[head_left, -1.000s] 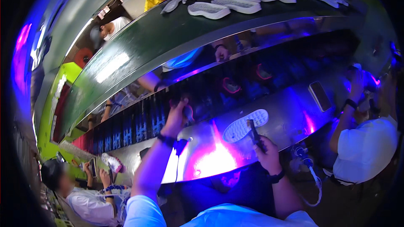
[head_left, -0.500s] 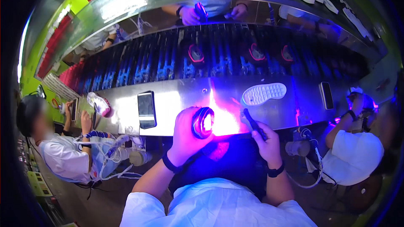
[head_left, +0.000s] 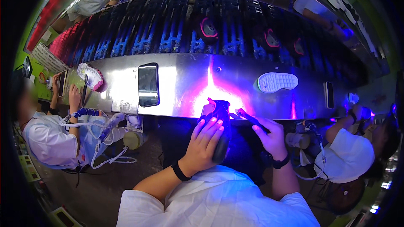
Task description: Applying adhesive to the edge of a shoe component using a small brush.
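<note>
A slatted dark conveyor (head_left: 155,25) stretches across the view, its slats catching blue light and turning reddish toward the far left. Along its near side runs the metal desk (head_left: 113,75), with a strong pink-white glow on it straight ahead of the person. One co-worker (head_left: 54,138) sits at the left and another co-worker (head_left: 349,151) at the right; a third person's hands show beyond the conveyor.

A dark shoe (head_left: 224,132) with a pink edge at its opening is at the desk's near edge, in front of the person's body and close to the glow. The left hand (head_left: 204,143) has its grip on this shoe, fingers laid together along its left side. The right hand (head_left: 271,138), just beside it, has a narrow grip around a slim dark tool (head_left: 253,120), whose tip points toward the shoe; whether they touch, I cannot tell.

On the desk, a dark-screened phone (head_left: 148,84) lies left of the glow and a white sole (head_left: 277,82) lies to the right, ridged face up. A white and pink shoe (head_left: 90,77) is farther left. Three pink-rimmed pieces (head_left: 208,28) sit on the conveyor. Smallest of all, a round fitting (head_left: 219,69) shows in the desk's surface.
</note>
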`<state>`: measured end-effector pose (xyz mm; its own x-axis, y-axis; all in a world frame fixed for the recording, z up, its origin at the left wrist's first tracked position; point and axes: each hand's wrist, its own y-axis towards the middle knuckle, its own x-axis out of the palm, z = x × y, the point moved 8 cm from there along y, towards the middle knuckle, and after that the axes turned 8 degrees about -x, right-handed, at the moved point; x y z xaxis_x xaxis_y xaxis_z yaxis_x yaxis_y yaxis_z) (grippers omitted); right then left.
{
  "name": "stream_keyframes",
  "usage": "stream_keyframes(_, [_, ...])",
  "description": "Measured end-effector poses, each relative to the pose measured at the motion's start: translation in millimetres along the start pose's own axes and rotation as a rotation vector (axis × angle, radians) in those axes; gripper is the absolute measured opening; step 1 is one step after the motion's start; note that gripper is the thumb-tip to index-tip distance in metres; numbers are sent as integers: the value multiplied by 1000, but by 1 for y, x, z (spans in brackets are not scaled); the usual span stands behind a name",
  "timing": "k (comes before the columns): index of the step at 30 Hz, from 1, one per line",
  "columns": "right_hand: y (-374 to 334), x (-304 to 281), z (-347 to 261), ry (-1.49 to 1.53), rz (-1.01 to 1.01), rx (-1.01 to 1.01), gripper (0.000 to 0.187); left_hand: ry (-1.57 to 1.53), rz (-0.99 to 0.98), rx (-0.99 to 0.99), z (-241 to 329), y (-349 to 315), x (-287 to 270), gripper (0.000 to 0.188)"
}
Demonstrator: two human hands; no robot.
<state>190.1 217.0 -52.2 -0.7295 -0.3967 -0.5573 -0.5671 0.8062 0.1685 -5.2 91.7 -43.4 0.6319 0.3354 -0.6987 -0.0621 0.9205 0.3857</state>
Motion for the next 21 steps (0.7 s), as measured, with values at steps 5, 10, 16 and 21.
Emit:
stream_keyframes(5, [12, 10, 5, 44, 26, 52, 30, 9, -53, 30, -6, -5, 2, 65])
stream_keyframes(10, [19, 11, 20, 38, 79, 107, 29, 25, -61, 37, -4, -4, 8, 63])
stream_keyframes(16, [4, 27, 33, 97, -32, 154, 33, 26, -68, 28, 0, -4, 9, 60])
stream_keyframes(21, [-13, 27, 35, 239, -21, 227, 33, 41, -75, 53, 2, -1, 11, 60])
